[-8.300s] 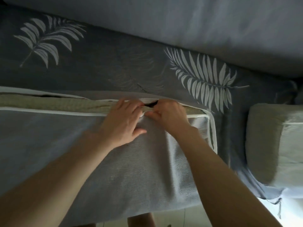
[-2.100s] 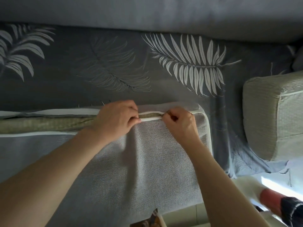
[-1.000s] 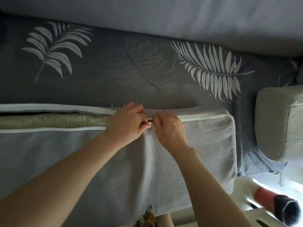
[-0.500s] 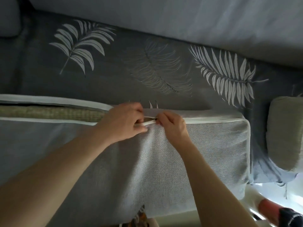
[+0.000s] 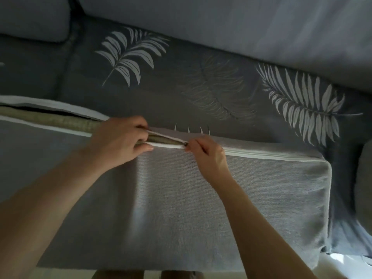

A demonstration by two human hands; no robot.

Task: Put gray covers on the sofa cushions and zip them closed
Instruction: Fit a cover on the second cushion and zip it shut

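The fingers of the right hand (image 5: 207,156) pinch the zipper pull (image 5: 185,144); the left hand (image 5: 118,141) grips the cover (image 5: 221,188) edges together toward nine o'clock, probably so the zipper closes easily over the cushion (image 5: 50,119).

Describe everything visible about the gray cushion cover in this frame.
The gray cushion cover is a ribbed, woven-looking fabric with white piping at its right end, pulled over an olive-beige cushion that lies on a leaf-print sofa sheet. Its white zipper runs along the far edge, closed on the right and open to the left, where the cushion shows. The left hand pinches the open edges together; the right hand pinches the zipper pull.
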